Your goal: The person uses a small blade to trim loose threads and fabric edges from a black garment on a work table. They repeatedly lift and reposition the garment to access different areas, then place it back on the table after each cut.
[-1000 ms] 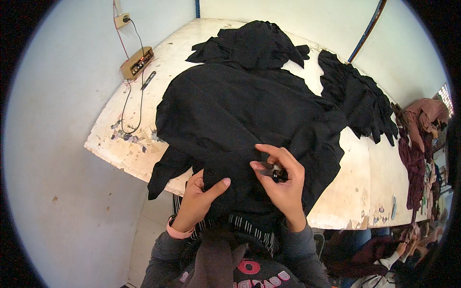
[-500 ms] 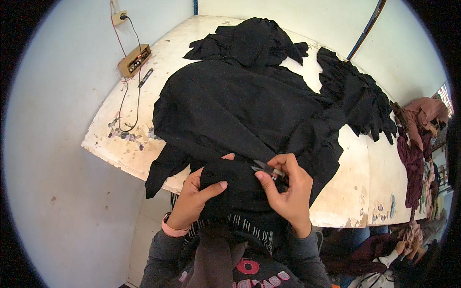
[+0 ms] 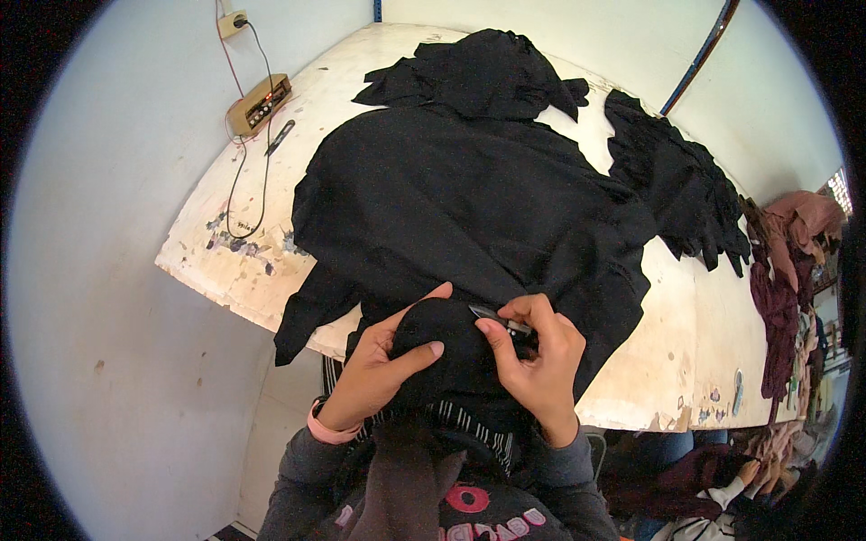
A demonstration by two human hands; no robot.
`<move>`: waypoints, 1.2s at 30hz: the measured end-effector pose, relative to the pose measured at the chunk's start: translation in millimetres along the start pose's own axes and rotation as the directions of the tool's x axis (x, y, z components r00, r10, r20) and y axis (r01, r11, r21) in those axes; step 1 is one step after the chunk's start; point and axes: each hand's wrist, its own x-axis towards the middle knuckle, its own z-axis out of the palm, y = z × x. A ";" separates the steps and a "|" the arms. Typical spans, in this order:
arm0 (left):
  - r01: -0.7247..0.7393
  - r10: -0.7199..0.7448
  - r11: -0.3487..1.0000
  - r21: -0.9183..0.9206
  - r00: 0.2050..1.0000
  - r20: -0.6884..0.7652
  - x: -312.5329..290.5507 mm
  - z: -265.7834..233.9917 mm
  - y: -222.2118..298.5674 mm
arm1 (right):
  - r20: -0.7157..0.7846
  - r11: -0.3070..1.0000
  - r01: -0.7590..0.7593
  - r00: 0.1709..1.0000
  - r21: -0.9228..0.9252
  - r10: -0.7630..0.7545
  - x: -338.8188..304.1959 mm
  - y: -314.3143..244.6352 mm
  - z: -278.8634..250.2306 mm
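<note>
— Looks like a small garment workshop.
— Shown by what?
— Worn, paint-flecked white worktable; black fabric spread across it, more black pieces heaped at two o'clock.
— Anything else?
— Maroon and pink garments piled at three o'clock; small wired box at eleven o'clock.

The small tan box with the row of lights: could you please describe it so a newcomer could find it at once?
Start at the worn white table and go to its far left corner, below the wall socket. The small tan box sits there, cabled, beside a dark pen-like tool; it alone is hard-edged, unlike the black cloth piles.
</note>
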 end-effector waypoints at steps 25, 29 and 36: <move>-0.066 0.063 0.989 0.129 0.998 0.027 -1.2 -1.0 -4.9 | 0.219 0.929 -0.222 0.963 0.298 0.160 4.6 8.8 -1.5; -0.071 0.081 0.984 0.161 0.995 -0.052 0.5 -3.8 -15.8 | 0.180 0.820 -0.276 0.960 0.501 0.214 3.2 -1.1 7.1; -0.036 0.034 0.975 0.219 0.999 0.009 -2.8 -2.9 -16.4 | 0.281 0.895 -0.182 0.957 0.407 0.066 15.5 0.0 -0.5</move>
